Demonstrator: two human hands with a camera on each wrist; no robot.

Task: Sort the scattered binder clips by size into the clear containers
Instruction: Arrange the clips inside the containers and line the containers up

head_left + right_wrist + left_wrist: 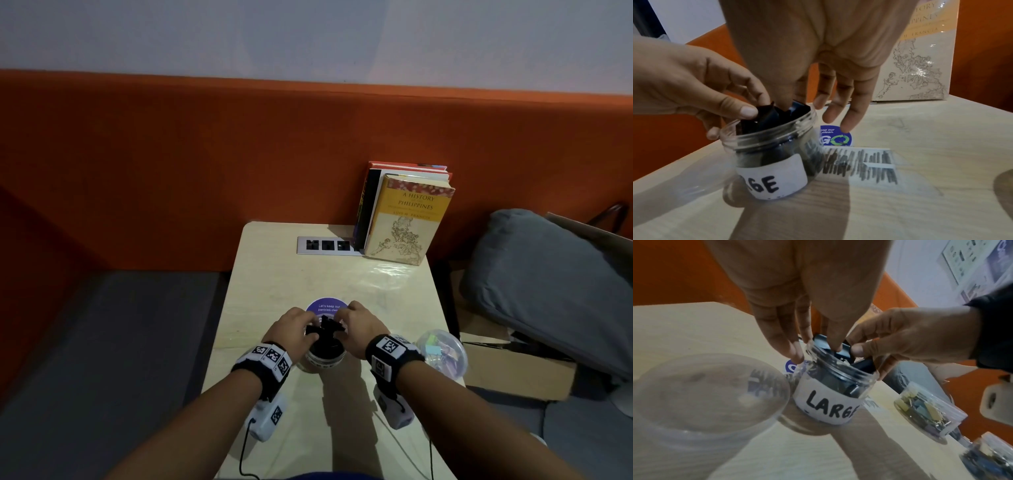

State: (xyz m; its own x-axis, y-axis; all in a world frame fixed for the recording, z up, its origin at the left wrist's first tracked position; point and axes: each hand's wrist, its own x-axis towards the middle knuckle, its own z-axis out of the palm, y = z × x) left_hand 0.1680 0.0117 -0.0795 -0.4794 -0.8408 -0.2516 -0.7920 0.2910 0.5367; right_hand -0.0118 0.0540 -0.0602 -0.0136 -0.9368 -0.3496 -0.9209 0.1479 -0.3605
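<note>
Both hands meet over the mouth of the clear jar labelled "LARGE" (830,395), which stands upright on the counter (274,274) just in front of a round purple sticker (325,306). The jar is already heaped: black binder clips (777,113) stick up above its threaded rim. The left hand (797,308) reaches down with fingers nearly straight, their tips on the topmost clips, thumb against one clip at the near edge. The right hand (830,53) has its thumb and bent fingers on the clips from the other side, its outer fingers spread loosely past the rim. Whether either hand truly pinches a clip or only presses it down, I cannot tell. The step looks like seating the last large clips. To do it well, press straight down with flat fingertips and nudge the clips flat so none juts above the rim. One hand could brace the wall, as a sideways shove on so light a jar may tip it. Another clear jar of pastel clips (442,349) lies on its side beside the right wrist, well apart from the work.
</note>
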